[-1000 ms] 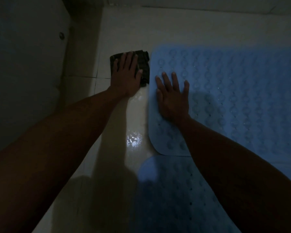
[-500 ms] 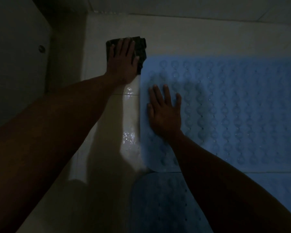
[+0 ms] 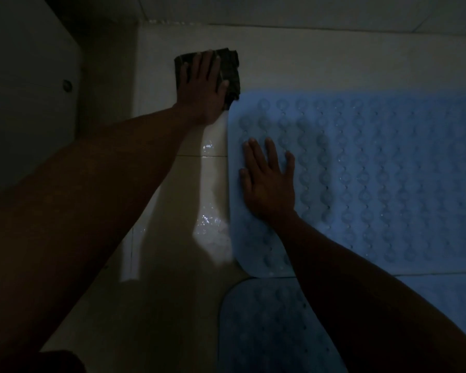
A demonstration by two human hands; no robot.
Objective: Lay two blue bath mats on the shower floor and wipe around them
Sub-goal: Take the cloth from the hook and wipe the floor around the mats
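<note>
Head view: the left hand [image 3: 202, 87] lies flat with fingers straight on a dark folded cloth [image 3: 230, 71], pressing it to the pale tiled floor [image 3: 178, 200]; nothing is gripped. The cloth sits just beyond the far left corner of the far bath mat [image 3: 388, 170], its right edge touching or just meeting that corner; the dim light does not settle which. The right hand [image 3: 269, 184] rests palm down with fingers spread on this mat, close inside its left edge, holding nothing. The mat lies flat, its surface covered in rows of round bumps. Its near edge runs beside the second bath mat [image 3: 267, 327], which lies closer to the person, darker in shadow, with a rounded corner; a thin pale strip of floor seems to show between the two on the right.

Left of both mats a bare strip of floor stays open, glossy, with wet glints along the mat's edge. Beyond the cloth a narrow band of floor remains before the back wall [image 3: 280, 12]. On the left a dark panel [image 3: 27, 98] with a small round fitting [image 3: 67, 84] closes that side. The room is very dim.
</note>
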